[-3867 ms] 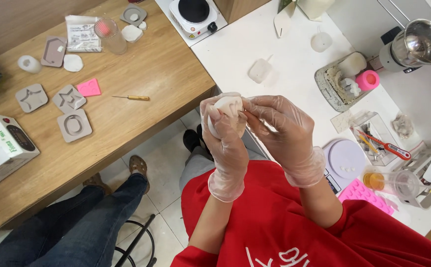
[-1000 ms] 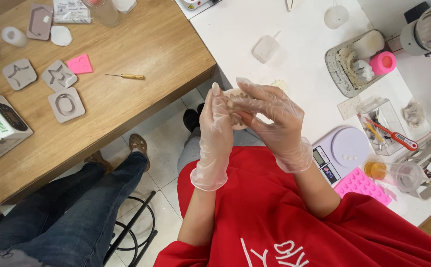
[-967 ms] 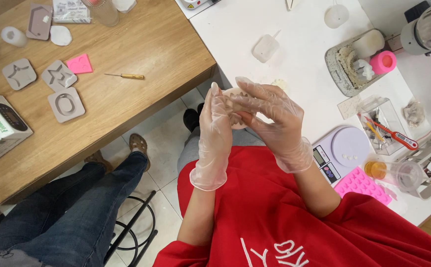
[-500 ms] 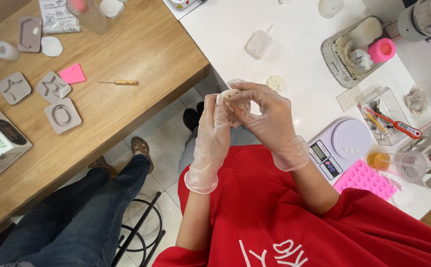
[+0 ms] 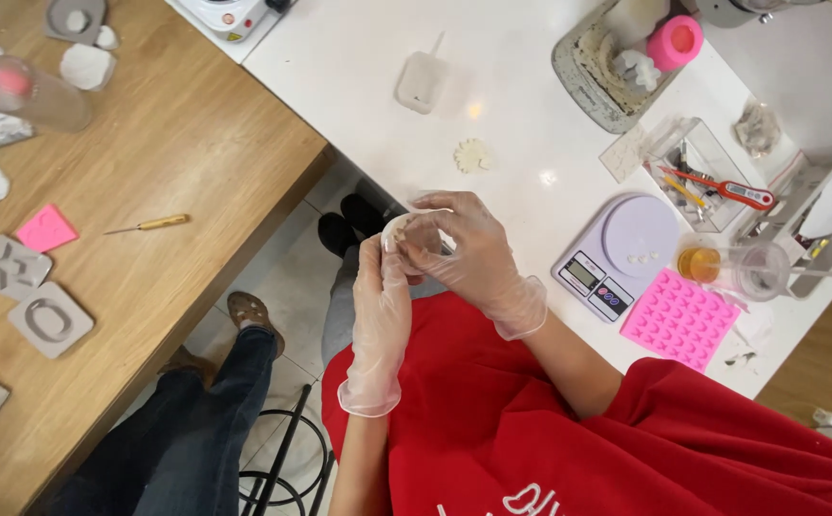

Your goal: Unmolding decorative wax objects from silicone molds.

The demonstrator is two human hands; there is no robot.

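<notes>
A small white piece (image 5: 399, 229) is pinched between the gloved left hand (image 5: 384, 304) and right hand (image 5: 461, 253), fingers closed round it, above the lap at the white table (image 5: 359, 86) edge. One flower casting (image 5: 474, 155) lies finished on the table; the pink mould (image 5: 681, 318) sits beside the scale (image 5: 617, 253).

Bare white tabletop (image 5: 359, 67) ahead; scale (image 5: 617, 250) crowds the right.

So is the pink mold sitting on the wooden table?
No, the pink mold lies on the white table, beside the scale.
</notes>
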